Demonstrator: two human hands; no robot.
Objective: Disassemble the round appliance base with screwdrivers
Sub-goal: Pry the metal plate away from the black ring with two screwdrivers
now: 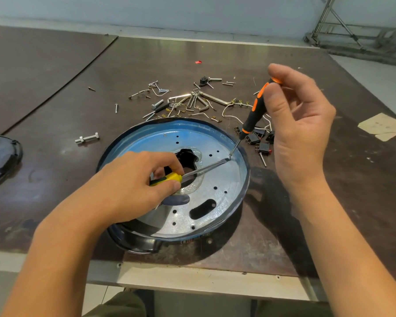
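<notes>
Round base point(215, 191) at frame centre on the table point(55, 99), your left hand point(137, 184) gripping the yellow screwdriver point(167, 178), blade laid across the plate, your right hand point(300, 120) pinching the orange-black screwdriver point(256, 108), tip meeting the blade near the right rim, loose screws point(181, 101) above.
</notes>
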